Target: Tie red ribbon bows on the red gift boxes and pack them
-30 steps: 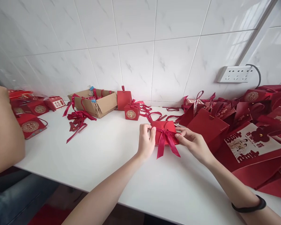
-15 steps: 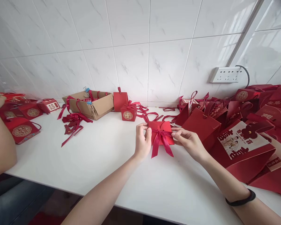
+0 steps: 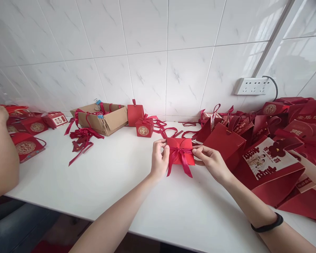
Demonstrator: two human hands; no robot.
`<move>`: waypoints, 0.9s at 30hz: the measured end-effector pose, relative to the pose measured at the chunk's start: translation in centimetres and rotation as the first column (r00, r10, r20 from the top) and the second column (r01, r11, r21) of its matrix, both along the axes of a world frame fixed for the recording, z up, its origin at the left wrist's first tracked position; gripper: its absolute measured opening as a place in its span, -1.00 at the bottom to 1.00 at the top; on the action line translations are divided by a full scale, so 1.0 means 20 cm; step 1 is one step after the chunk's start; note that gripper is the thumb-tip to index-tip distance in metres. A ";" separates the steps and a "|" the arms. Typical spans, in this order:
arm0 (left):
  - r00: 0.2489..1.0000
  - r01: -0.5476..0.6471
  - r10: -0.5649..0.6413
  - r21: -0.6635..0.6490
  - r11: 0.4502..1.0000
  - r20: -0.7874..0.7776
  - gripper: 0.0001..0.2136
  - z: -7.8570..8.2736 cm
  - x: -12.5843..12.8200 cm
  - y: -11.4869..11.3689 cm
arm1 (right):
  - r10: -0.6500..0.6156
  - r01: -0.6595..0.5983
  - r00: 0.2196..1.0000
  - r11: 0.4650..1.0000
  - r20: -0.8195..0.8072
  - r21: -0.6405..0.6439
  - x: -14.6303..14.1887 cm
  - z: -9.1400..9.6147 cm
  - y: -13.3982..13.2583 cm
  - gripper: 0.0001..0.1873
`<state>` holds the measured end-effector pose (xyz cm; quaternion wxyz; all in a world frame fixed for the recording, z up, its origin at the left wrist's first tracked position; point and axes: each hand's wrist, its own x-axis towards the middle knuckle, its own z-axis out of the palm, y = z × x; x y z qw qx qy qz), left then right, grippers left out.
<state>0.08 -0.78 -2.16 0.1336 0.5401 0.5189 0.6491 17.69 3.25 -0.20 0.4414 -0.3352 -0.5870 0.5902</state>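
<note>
Red box (image 3: 180,151) beside red bags (image 3: 226,144)

Single head-worn view looks forward and down, close over the white table (image 3: 116,182).

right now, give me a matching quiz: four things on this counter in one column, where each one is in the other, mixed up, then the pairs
Things:
1. cardboard box
2. red pouch
3. wall socket
4. black wristband

Places:
A. on the tiled wall, upper right
B. between left hand and right hand
C. back left of the white counter
D. on the right forearm

Pairs: 1-C, 2-B, 3-A, 4-D
</note>
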 end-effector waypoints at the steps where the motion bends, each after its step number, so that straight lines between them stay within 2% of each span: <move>1: 1.000 0.004 -0.004 0.005 1.000 0.000 -0.86 0.00 0.00 0.00 | -0.006 0.006 1.000 1.000 0.012 -0.004 0.00 0.00 0.00 -0.59; 6: 0.999 0.028 -0.029 0.006 1.000 0.030 -0.85 0.00 -0.01 0.00 | -0.037 0.038 0.998 0.999 0.046 -0.017 0.01 0.01 0.00 -0.58; 12: 0.983 0.097 -0.094 -0.015 0.995 0.157 -0.82 0.02 0.00 -0.01 | -0.059 0.059 0.996 0.998 0.069 -0.003 0.01 0.02 -0.02 -0.57; 19: 0.975 0.106 -0.101 -0.017 0.994 0.196 -0.79 0.04 0.02 -0.03 | -0.068 0.070 0.991 0.998 0.118 -0.010 0.01 0.02 -0.01 -0.56; 27: 0.961 0.152 -0.151 0.013 0.988 0.231 -0.81 0.05 -0.01 -0.01 | -0.072 0.072 0.996 0.997 0.055 -0.001 0.00 0.03 -0.03 -0.58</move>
